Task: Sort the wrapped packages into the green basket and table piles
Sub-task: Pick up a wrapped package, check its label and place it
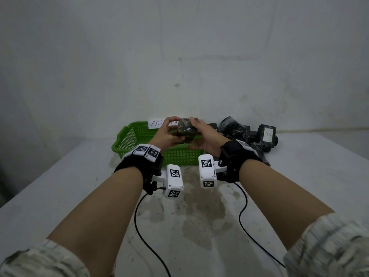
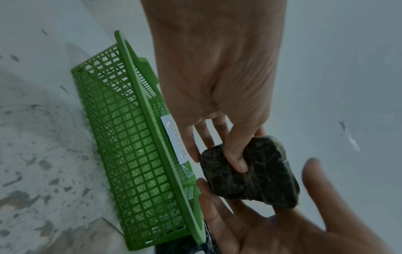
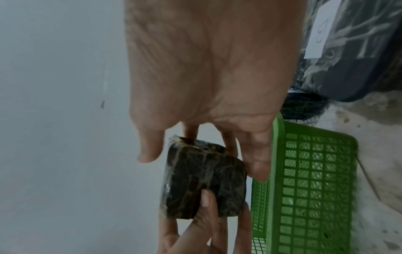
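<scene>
A dark wrapped package (image 1: pixel 185 129) (image 2: pixel 250 173) (image 3: pixel 202 182) is held between both hands above the far side of the green basket (image 1: pixel 127 140) (image 2: pixel 130 137) (image 3: pixel 315 171). My left hand (image 1: pixel 165 132) (image 2: pixel 217 154) pinches it, thumb on the near face and fingers behind. My right hand (image 1: pixel 201 132) (image 3: pixel 202 154) lays its fingers against the package's other side. Its thumb stands clear of the wrap. A white handwritten label (image 1: pixel 156 123) (image 2: pixel 174 137) is fixed to the basket's far rim. What lies on the basket floor is hard to make out.
A heap of dark wrapped packages (image 1: pixel 249 134) lies on the table right of the basket, against the wall. One of them carries a white label (image 1: pixel 267 134) (image 3: pixel 315 29). Two black cables (image 1: pixel 139 216) trail over the stained table (image 1: pixel 199 206) near me.
</scene>
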A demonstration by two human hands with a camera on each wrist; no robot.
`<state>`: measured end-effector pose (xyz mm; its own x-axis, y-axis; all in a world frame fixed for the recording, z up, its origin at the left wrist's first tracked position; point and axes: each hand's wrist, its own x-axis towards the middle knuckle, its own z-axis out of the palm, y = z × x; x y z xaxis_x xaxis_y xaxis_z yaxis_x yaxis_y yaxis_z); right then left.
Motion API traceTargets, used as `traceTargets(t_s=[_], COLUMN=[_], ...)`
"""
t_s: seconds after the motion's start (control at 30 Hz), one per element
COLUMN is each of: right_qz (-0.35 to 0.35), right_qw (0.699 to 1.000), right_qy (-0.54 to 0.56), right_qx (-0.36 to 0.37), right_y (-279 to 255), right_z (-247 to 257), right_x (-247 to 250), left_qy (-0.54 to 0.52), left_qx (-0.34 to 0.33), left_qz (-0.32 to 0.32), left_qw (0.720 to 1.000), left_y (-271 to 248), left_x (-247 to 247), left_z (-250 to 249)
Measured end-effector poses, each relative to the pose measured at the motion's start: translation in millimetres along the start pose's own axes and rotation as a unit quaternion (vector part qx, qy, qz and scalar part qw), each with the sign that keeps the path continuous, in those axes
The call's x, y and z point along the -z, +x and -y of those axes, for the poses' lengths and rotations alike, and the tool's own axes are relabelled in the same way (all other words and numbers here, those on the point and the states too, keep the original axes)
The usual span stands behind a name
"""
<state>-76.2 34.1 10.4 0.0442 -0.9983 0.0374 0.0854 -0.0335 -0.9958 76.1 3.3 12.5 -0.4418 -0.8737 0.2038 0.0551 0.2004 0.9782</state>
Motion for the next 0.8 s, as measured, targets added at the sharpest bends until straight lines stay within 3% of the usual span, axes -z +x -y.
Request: traceTargets(t_s=[0.2, 0.33, 0.8], right_qz=[-0.073, -0.084, -0.045], right_qw=[0.996, 0.995, 0.996], right_qy=[0.000, -0.011, 0.029], right_qx=[0.047, 0.059, 0.072], right_y=[5, 8, 2], right_z=[-1, -6, -9], right_x=[-3, -2, 2], left_qy=[-0.042, -0.095, -0.013], left_qx=[0.049, 0.095, 0.063], left_qz=[0.014, 0.001, -0.028], left_qw=[0.998, 0.991, 0.998], left_y=[1, 1, 6], left_x=[-4, -9, -10], left_z=[-2, -7, 0])
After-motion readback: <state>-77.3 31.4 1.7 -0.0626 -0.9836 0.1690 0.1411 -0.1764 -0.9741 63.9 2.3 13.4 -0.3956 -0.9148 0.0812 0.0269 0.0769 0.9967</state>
